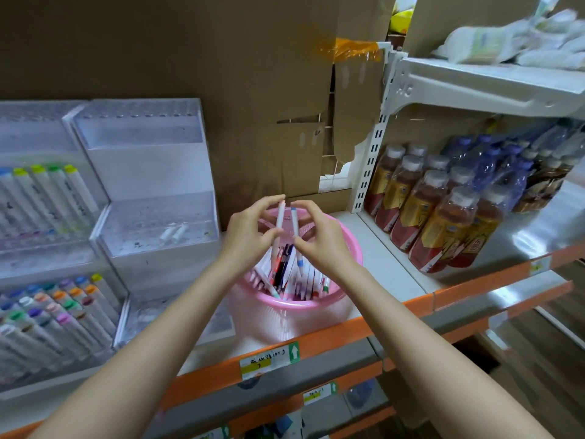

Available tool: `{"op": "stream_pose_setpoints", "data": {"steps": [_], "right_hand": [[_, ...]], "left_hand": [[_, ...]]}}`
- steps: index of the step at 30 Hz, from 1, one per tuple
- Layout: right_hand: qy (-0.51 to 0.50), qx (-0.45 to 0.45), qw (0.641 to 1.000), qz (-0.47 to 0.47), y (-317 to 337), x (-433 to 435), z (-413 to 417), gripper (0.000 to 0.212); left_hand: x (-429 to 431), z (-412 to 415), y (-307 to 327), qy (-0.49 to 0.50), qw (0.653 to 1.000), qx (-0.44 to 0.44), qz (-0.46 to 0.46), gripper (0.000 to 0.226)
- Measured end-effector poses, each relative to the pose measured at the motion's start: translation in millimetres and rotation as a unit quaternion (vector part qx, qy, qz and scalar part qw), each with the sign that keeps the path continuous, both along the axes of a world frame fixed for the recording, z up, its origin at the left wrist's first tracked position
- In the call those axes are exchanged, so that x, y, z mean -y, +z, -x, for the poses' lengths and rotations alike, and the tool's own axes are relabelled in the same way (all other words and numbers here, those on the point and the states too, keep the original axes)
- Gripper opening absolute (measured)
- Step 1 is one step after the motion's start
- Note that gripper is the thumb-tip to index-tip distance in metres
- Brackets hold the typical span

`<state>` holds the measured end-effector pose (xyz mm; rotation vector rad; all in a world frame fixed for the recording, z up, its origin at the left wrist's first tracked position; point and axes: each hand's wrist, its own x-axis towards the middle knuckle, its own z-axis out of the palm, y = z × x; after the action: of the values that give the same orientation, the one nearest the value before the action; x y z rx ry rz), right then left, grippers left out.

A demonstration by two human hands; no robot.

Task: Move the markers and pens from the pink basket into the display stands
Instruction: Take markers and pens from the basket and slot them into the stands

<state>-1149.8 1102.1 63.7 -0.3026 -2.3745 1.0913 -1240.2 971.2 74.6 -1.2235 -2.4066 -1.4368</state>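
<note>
Stands: clear acrylic tiered display stands (152, 172), left of frame, lie to the left of both hands; the left hand (250, 237) is nearer.
Basket: round pink plastic basket (304, 304), centre frame, sits directly beneath the hands, loose pens (281, 270) inside.
Left: pinches a white marker (280, 217), near upright.
Right: the right hand (319, 247) pinches a blue-capped white pen (294, 221), near upright.

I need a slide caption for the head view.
Left hand holds a white marker, right hand a blue-capped marker, over the pink basket.

White up-arrow on green, on shelf-edge label (270, 359); handwriting there illegible. Same arrow on lower label (320, 393), text too small. Embossed letters on shelf bracket (403, 90), maybe "AC", unclear. Print on markers (72, 185) and bottle labels (408, 204) unreadable.
</note>
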Motion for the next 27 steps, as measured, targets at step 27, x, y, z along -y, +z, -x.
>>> {"op": "stream_pose_setpoints", "data": {"steps": [27], "right_hand": [[0.176, -0.146, 0.973, -0.036, 110.9, 259.1, 105.3, 0.049]], "left_hand": [[282.8, 50.4, 98.7, 0.195, 0.964, -0.096, -0.151, 0.051]]}}
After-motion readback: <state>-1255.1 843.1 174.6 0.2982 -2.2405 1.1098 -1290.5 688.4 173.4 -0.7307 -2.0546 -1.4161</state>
